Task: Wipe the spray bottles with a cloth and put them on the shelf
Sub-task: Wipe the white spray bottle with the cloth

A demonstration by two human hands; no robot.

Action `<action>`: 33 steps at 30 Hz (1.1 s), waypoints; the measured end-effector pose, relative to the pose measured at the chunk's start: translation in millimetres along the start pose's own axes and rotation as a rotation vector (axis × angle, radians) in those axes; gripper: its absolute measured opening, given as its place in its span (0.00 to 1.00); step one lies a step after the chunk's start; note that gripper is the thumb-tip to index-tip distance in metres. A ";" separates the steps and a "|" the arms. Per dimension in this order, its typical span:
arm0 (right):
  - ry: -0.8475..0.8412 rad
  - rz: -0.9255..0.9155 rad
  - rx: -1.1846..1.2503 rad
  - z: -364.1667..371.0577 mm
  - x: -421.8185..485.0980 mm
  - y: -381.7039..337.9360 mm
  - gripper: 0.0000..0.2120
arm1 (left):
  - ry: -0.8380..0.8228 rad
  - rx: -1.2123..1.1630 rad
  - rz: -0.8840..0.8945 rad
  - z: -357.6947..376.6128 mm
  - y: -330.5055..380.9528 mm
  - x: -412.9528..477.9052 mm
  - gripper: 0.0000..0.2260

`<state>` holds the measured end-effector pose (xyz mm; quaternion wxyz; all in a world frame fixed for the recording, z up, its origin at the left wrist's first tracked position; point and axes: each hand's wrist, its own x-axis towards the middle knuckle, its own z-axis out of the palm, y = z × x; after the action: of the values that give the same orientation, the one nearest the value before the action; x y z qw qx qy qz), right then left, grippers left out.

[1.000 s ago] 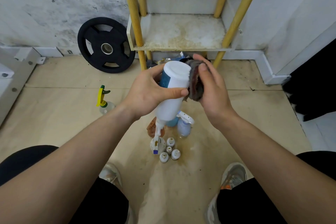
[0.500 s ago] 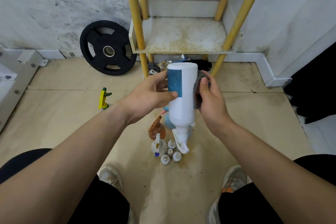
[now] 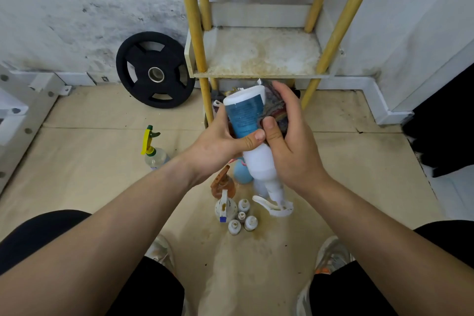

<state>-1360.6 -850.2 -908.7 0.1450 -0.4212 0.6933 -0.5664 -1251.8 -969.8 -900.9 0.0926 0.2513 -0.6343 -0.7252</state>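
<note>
Our left hand [image 3: 218, 141] holds the white spray bottle [image 3: 257, 160] around its middle. The thumb lies across the front, just under the blue label [image 3: 243, 115]. Our right hand [image 3: 289, 146] is right beside it, and the two thumbs touch. The right hand's fingers curl around a dark cloth [image 3: 278, 110] and press it on the right side of the bottle.

We hold the bottle up in the air, upside down and a bit tilted. Its flat bottom points up toward the shelf [image 3: 259, 51]. Its white trigger head [image 3: 275, 206] hangs down low, over the floor [image 3: 102, 161].

We see the shelf in front of us by the wall. It has yellow poles and a stained white board. Some things lie under the board, but our hands hide most of them and we cannot tell what they are.

More bottles stand on the floor under our hands. We see a brown spray bottle [image 3: 223, 182], a blue bottle [image 3: 241, 174] just behind it, a small white sprayer [image 3: 225, 206], and four little white bottles [image 3: 242, 219] close together. A clear bottle with a yellow top [image 3: 152, 149] stands well apart on the left. A black weight plate [image 3: 155, 69] leans on the wall beside the shelf. Our shoes [image 3: 331, 256] are at the bottom.
</note>
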 end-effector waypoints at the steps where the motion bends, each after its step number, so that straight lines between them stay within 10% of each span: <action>1: -0.007 -0.025 -0.027 -2.0 2.3 -0.9 0.24 | -0.002 0.004 0.010 0.8 0.1 0.2 0.37; 10: 0.066 0.362 0.363 -7.1 23.7 8.1 0.21 | 0.094 0.272 0.130 5.0 7.0 0.0 0.35; 18: 0.078 0.067 -0.135 -2.8 11.5 6.4 0.26 | 0.136 0.342 0.159 5.5 4.6 2.3 0.33; 26: 0.048 0.370 0.384 2.0 20.5 14.5 0.15 | 0.139 0.201 0.094 7.7 8.7 -3.3 0.35; 33: -0.154 0.319 0.162 11.8 2.9 25.3 0.14 | 0.410 -0.071 -0.045 4.1 4.6 -0.9 0.31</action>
<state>-1365.0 -860.2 -934.6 0.3192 -0.3350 0.6904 -0.5561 -1253.9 -966.6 -896.0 0.2123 0.4044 -0.5705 -0.6826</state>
